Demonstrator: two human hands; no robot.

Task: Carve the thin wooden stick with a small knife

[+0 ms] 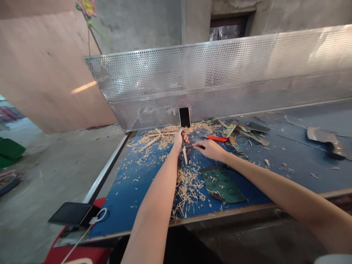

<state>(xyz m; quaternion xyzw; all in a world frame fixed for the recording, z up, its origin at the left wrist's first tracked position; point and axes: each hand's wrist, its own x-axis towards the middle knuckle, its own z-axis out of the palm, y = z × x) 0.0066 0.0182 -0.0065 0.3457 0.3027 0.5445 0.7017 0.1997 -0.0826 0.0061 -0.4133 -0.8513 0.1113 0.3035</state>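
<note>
My left hand (180,140) is closed round a thin pale wooden stick (184,155) whose end points down toward me over the blue table (132,190). My right hand (209,148) is closed on a small dark-handled blade (192,146) laid against the stick, just right of the left hand. Pale wood shavings (188,190) lie heaped below both hands and spread further back around several loose sticks (150,143). A phone (184,117) stands upright just behind my left hand, leaning on the perforated metal screen (220,77).
An orange-handled tool (217,138) and coloured painted pieces (233,134) lie right of my hands. A dark green patterned sheet (224,185) lies near the front edge. A grey metal tool (326,137) sits far right. A tablet with a white cable (73,213) rests at the left corner.
</note>
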